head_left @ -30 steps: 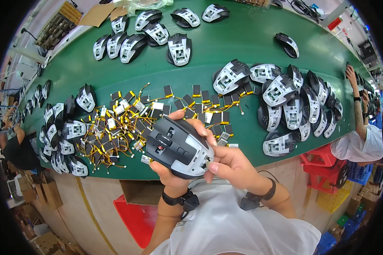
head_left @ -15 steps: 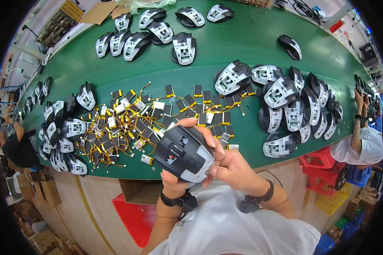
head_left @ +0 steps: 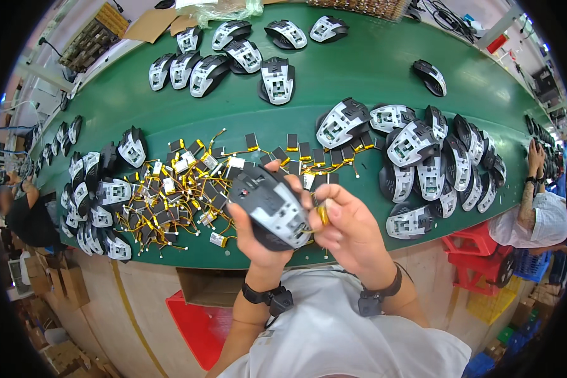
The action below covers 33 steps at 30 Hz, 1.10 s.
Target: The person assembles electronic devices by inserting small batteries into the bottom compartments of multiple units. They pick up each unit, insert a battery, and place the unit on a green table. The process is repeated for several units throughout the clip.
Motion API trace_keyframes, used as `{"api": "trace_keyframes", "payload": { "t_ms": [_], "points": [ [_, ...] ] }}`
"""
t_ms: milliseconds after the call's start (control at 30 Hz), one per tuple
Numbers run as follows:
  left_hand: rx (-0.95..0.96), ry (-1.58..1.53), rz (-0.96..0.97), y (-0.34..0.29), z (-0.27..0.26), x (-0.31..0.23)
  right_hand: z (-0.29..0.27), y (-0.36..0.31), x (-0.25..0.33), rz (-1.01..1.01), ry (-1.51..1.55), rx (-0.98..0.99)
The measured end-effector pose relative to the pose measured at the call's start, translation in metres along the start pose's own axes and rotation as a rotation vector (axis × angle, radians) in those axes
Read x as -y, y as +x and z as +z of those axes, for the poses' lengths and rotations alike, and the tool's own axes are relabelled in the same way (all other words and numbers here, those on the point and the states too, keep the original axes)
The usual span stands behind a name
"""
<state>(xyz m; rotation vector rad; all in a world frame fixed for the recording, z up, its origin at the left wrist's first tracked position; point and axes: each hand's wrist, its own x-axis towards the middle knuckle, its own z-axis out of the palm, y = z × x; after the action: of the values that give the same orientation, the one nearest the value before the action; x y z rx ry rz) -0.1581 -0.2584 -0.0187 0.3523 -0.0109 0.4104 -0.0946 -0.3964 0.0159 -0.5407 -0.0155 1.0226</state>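
Note:
My left hand (head_left: 256, 247) is closed around a black and silver computer mouse (head_left: 282, 213), its silver end with open slots toward me. Just right of the mouse, my right hand (head_left: 353, 233) pinches a small battery with yellow tape (head_left: 322, 215) between thumb and fingers. Most of that battery is covered by the fingers. Thin wires show between it and the mouse's edge. Beyond both hands lies a heap of flat black batteries (head_left: 164, 211) with yellow ends and tangled leads.
More mice lie on the green table (head_left: 334, 66): a pile on the right (head_left: 431, 173), a pile on the left (head_left: 82, 192), a group at the back (head_left: 277, 80). Red plastic stools (head_left: 469, 246) and a person (head_left: 526, 214) are at the right. Below the table edge sits a cardboard box (head_left: 211, 283).
The mouse has turned in my left hand, so its slotted silver part shows more. My right hand has shifted from the mouse's side, and the yellow-taped battery now shows in its fingers.

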Motion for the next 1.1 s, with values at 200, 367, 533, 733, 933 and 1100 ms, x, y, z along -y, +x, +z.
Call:
{"api": "trace_keyframes", "payload": {
  "t_ms": [200,367,533,733,933,1100],
  "points": [
    [-0.004,0.132,0.049,0.0,0.004,-0.005,0.013,-0.017,-0.015,-0.318,-0.721,-0.166],
    [-0.037,0.163,0.083,0.003,0.008,0.0,0.011,-0.011,-0.018,-0.618,-1.192,-0.116],
    [-0.061,0.255,0.206,0.002,0.01,0.003,0.004,-0.004,-0.026,-0.601,-0.986,-0.143],
    [-0.068,0.43,0.369,-0.002,0.015,0.002,0.008,0.002,-0.032,-0.311,-0.4,-0.185],
    [-0.121,0.496,0.479,-0.004,0.017,0.016,0.01,0.005,-0.041,-0.486,-0.502,-0.239],
    [-0.087,0.323,0.373,-0.002,0.016,0.009,0.003,-0.002,-0.045,-0.716,-1.039,-0.175]
  ]
}}
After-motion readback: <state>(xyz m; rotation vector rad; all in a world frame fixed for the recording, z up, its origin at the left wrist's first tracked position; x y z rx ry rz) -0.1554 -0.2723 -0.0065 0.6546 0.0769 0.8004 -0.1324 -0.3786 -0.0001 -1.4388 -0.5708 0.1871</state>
